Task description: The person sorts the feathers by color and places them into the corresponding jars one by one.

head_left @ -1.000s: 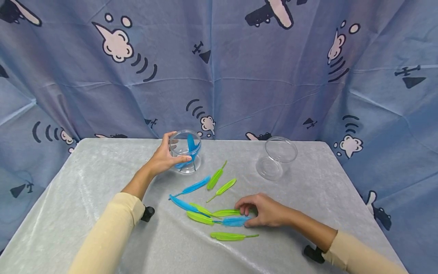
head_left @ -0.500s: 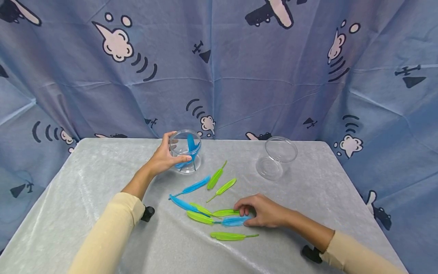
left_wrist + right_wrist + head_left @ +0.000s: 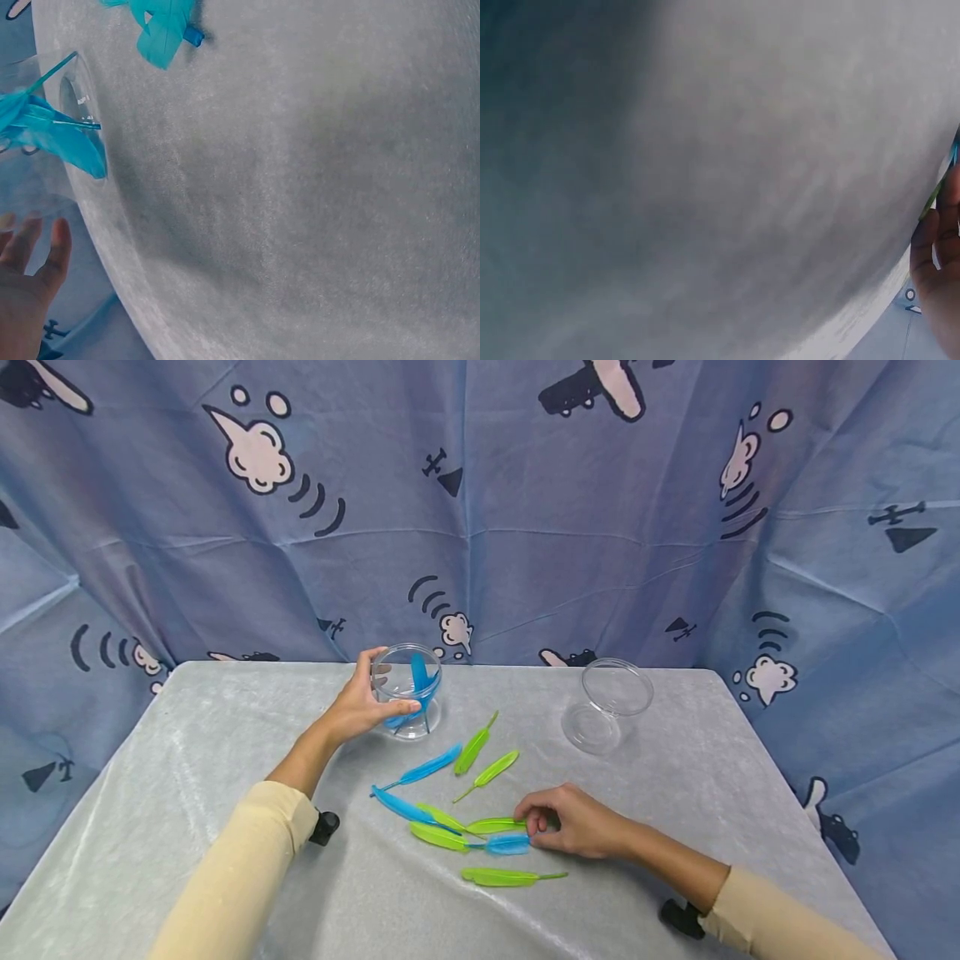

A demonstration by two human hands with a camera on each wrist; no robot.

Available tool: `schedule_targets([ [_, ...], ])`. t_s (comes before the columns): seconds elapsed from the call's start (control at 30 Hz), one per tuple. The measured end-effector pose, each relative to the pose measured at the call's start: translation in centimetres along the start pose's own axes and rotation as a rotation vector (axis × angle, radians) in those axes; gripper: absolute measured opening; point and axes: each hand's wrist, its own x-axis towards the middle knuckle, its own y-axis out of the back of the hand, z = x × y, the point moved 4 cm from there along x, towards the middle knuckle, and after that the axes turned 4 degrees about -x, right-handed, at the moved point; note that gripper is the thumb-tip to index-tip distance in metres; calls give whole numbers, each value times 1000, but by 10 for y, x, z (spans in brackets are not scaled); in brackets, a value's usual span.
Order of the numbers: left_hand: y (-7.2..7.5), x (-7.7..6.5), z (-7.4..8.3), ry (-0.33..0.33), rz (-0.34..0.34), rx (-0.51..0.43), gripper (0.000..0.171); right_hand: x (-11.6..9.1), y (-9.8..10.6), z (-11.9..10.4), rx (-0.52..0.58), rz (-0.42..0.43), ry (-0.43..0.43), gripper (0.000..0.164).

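Note:
In the head view, my left hand [image 3: 362, 703] holds a clear round container [image 3: 406, 727] by its side, thumb in front and fingers behind. Blue feathers [image 3: 420, 675] stand inside it; the left wrist view shows them too, as blue feathers [image 3: 56, 135] near the left edge. My right hand [image 3: 577, 822] is low over the table, its thumb and fingers pinching the end of a blue feather [image 3: 507, 845]. A green feather [image 3: 495, 826] reaches its index fingertip. In the right wrist view, the right hand [image 3: 941, 262] shows only partly, at the edge.
A second clear container [image 3: 592, 731] stands at the back right. Between the hands lie more feathers: a blue feather [image 3: 429, 766], another blue feather [image 3: 401, 806], a green feather [image 3: 472, 752] and several other green ones. A patterned blue curtain [image 3: 510, 593] hangs behind the table [image 3: 225, 743].
My right thumb and fingers have closed in over the end of the blue feather, so less of it shows. The left hand and its container have stayed in place.

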Motion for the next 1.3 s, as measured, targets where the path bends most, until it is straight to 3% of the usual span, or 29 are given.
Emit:
schedule_targets([
  [0.53,0,1,0,3,-5,-9,105,-2,0,1,-10,30,58,15],
  [0.83,1,0,0,3,-1,-8,104,-1,4,4,142,1,0,14],
  [1.3,1,-1,0,13,-1,-2,106,14,18,2,329,90,-36,22],
])
